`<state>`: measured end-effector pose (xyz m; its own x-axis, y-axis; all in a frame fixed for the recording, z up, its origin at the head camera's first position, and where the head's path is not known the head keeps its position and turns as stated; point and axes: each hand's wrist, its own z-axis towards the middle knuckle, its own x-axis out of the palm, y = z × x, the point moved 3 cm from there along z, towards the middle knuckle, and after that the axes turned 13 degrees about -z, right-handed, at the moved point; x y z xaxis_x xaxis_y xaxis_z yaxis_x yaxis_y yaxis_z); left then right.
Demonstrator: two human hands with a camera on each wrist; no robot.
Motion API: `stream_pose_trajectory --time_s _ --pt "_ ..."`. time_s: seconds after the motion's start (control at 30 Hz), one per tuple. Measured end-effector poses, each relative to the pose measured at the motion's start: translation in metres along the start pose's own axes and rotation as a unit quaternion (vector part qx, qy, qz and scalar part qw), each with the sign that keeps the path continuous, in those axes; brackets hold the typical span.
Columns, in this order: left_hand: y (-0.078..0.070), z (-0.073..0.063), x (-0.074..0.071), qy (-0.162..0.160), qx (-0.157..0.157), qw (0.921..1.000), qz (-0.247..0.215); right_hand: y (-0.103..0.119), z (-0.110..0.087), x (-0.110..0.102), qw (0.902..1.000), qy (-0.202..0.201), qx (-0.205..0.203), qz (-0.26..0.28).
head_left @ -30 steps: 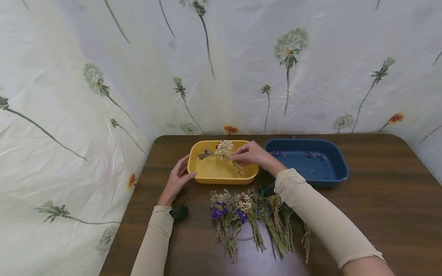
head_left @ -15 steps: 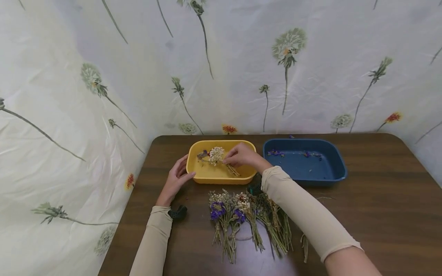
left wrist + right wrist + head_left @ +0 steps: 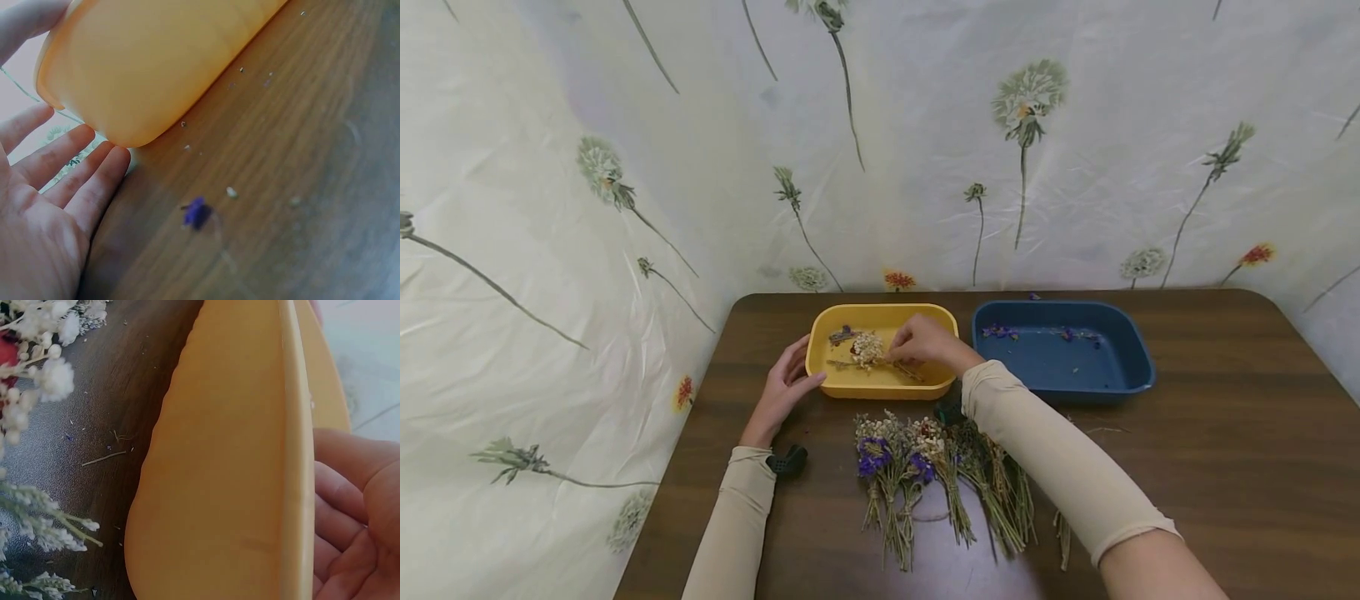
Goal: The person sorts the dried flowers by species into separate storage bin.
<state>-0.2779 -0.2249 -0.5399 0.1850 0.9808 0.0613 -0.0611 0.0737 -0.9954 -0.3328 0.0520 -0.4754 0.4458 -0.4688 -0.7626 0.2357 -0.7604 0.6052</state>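
Note:
In the head view a yellow plastic tray (image 3: 880,392) stands at the back left of the table. My right hand (image 3: 922,342) reaches into it and pinches the stems of a dried flower bunch with a white head (image 3: 868,348). That bunch lies low over the tray floor. The right wrist view has the near wall in front of my curled fingers, hiding the stems. My left hand (image 3: 784,387) touches the tray's left end with fairly straight fingers, thumb at the rim. In the left wrist view its fingertips (image 3: 115,159) meet the outer wall.
A blue tray (image 3: 1067,367) with purple flower bits stands to the right. Several dried bouquets (image 3: 891,467) lie in a row in front of the trays. Another small dark bunch (image 3: 844,335) is inside the yellow tray. A purple petal (image 3: 197,214) and crumbs dot the table.
My right hand has moved left and down into the yellow tray, bringing the white-headed bunch from above toward the tray floor. The left hand stays at the tray's end.

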Motion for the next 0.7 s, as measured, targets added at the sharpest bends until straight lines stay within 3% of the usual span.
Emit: stream_pose_trajectory --time_s 0.33,0.7 --pt "-0.003 -0.001 0.002 -0.002 -0.003 0.9999 -0.011 0.001 -0.004 -0.001 0.9992 0.032 -0.001 0.023" --pt "-0.001 0.000 0.000 -0.005 -0.002 1.0000 0.000 0.001 -0.019 -0.019 0.9985 0.028 -0.009 0.047"
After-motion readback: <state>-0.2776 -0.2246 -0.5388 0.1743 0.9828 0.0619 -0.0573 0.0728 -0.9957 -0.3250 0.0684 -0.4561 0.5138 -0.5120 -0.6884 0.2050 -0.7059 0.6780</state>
